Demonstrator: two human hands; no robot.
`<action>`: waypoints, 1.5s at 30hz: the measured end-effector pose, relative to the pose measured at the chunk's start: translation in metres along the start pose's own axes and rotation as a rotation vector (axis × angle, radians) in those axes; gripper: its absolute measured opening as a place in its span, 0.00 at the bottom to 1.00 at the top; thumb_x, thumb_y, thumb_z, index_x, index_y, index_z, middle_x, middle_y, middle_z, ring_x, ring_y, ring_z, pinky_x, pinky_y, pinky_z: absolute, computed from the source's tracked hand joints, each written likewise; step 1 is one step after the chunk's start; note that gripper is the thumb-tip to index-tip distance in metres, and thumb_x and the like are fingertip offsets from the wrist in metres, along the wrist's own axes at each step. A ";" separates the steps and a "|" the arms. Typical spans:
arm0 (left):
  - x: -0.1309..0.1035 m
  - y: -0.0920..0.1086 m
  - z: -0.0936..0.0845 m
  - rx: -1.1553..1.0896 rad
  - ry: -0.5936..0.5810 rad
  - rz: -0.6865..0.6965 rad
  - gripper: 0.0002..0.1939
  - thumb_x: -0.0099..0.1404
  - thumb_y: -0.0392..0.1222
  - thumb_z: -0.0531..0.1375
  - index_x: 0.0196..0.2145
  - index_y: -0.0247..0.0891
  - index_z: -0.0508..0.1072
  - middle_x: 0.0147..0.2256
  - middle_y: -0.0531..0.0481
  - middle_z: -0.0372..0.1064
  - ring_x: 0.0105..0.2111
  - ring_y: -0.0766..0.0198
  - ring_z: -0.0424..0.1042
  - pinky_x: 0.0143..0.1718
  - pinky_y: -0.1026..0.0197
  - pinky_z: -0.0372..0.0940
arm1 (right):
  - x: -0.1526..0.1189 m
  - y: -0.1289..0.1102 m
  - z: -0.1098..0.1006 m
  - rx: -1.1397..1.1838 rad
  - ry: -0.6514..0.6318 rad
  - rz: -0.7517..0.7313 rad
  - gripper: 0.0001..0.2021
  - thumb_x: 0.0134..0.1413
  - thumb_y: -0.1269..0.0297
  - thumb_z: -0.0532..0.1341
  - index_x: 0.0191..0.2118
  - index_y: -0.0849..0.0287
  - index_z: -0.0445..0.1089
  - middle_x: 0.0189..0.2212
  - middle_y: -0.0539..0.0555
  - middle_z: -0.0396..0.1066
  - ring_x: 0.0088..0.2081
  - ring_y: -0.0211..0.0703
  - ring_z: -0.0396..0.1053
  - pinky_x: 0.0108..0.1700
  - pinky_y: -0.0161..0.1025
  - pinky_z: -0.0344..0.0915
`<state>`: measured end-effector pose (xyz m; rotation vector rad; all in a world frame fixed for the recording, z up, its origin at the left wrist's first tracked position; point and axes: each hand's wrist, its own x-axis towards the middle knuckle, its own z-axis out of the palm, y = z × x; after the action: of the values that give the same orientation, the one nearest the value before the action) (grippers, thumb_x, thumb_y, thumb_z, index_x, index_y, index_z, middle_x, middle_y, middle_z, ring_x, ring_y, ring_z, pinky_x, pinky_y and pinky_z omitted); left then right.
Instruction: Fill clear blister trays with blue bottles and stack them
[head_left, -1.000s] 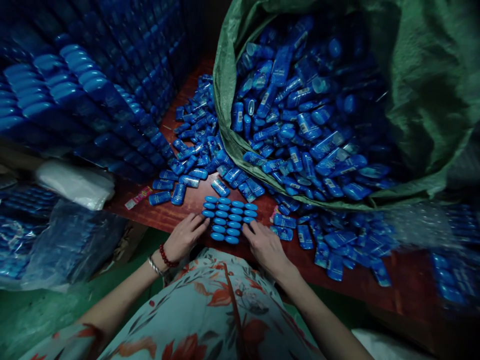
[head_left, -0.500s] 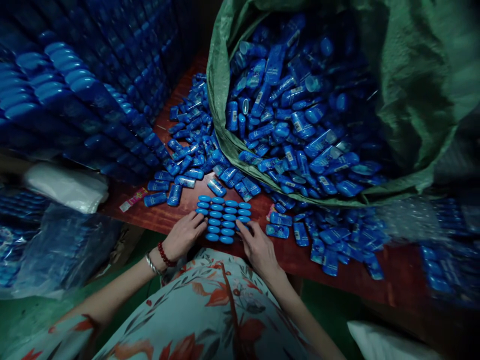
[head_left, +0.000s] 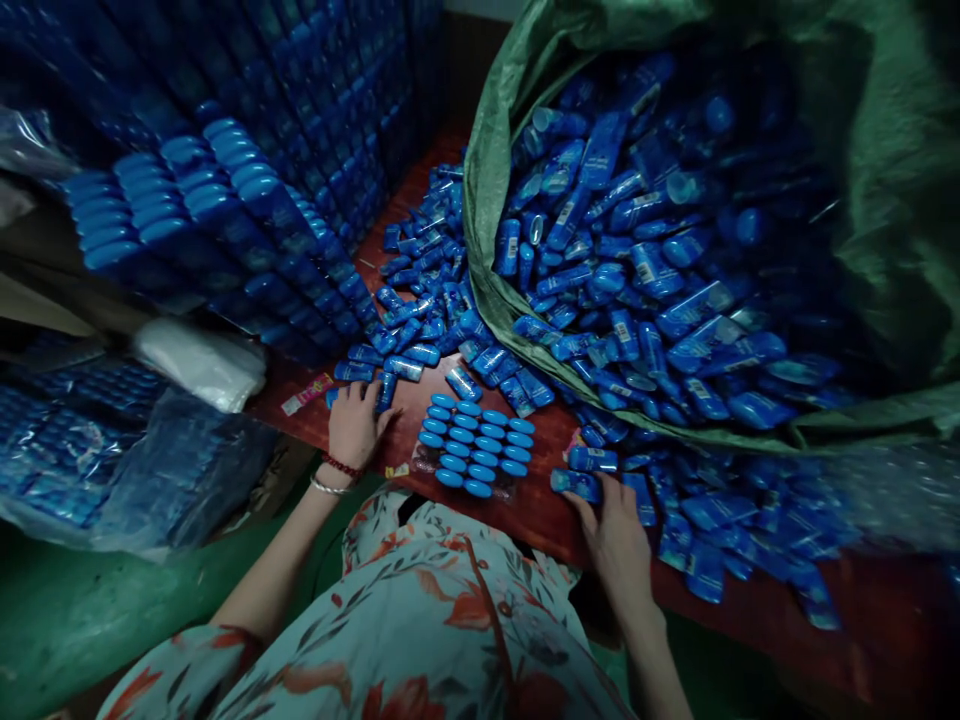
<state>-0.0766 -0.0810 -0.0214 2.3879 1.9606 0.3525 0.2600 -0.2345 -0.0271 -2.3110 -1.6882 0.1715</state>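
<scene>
Small flat blue bottles in shiny printed wrap lie on a red-brown table [head_left: 409,455]. In front of me stands a block of bottles [head_left: 476,445] in close rows, their light-blue oval ends facing up. My left hand [head_left: 354,428] is left of the block, fingers apart, reaching over loose bottles; its fingertips partly cover one. My right hand [head_left: 619,535] is right of the block. Its thumb and fingers close around the near end of a lying blue bottle [head_left: 574,485]. Another bottle [head_left: 592,459] lies just beyond that one.
A large green sack [head_left: 491,270] gapes open on the table, full of loose bottles [head_left: 645,270]. More are heaped on both sides. Tall stacks of bottles [head_left: 247,220] rise at left, beside a white plastic bundle [head_left: 199,362]. Wrapped packs [head_left: 202,470] sit lower left.
Both hands have left the sides of the block and moved apart: the left to loose bottles at left, the right onto a bottle at right. The whole view has shifted.
</scene>
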 end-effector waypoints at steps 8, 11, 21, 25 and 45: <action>-0.022 0.003 0.007 -0.094 -0.053 0.087 0.20 0.68 0.42 0.47 0.56 0.38 0.61 0.41 0.40 0.62 0.38 0.56 0.66 0.39 0.54 0.64 | -0.008 -0.009 -0.001 0.268 -0.152 0.073 0.22 0.56 0.44 0.51 0.42 0.59 0.61 0.31 0.56 0.69 0.30 0.47 0.70 0.31 0.41 0.65; -0.044 0.001 -0.009 -0.320 -0.016 0.084 0.19 0.67 0.42 0.48 0.55 0.40 0.61 0.44 0.41 0.58 0.42 0.58 0.65 0.44 0.55 0.65 | -0.018 -0.018 -0.016 0.392 -0.140 0.002 0.15 0.58 0.52 0.53 0.43 0.58 0.63 0.36 0.56 0.70 0.36 0.45 0.71 0.37 0.40 0.67; -0.076 0.029 -0.027 -0.474 -0.031 0.282 0.16 0.67 0.33 0.49 0.51 0.41 0.62 0.42 0.45 0.63 0.41 0.63 0.68 0.42 0.63 0.67 | -0.011 -0.057 -0.002 0.353 -0.134 -0.376 0.14 0.60 0.70 0.49 0.50 0.57 0.63 0.43 0.57 0.68 0.44 0.43 0.68 0.45 0.39 0.67; -0.073 0.023 -0.013 -0.396 -0.027 0.440 0.18 0.66 0.33 0.49 0.53 0.38 0.61 0.43 0.42 0.64 0.40 0.60 0.67 0.39 0.60 0.67 | -0.007 -0.059 -0.008 0.158 -0.149 -0.535 0.16 0.59 0.75 0.48 0.49 0.59 0.65 0.37 0.56 0.68 0.37 0.42 0.67 0.39 0.37 0.66; -0.045 0.031 -0.028 -0.108 -0.193 0.701 0.19 0.66 0.34 0.49 0.54 0.36 0.60 0.45 0.42 0.66 0.38 0.60 0.66 0.37 0.59 0.66 | 0.014 -0.078 -0.033 -0.189 -0.193 -0.735 0.14 0.60 0.63 0.55 0.50 0.55 0.67 0.32 0.53 0.71 0.28 0.40 0.68 0.33 0.37 0.61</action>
<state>-0.0598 -0.1348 0.0040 2.8254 0.9533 0.2164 0.2016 -0.2037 0.0272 -1.6638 -2.6174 0.0841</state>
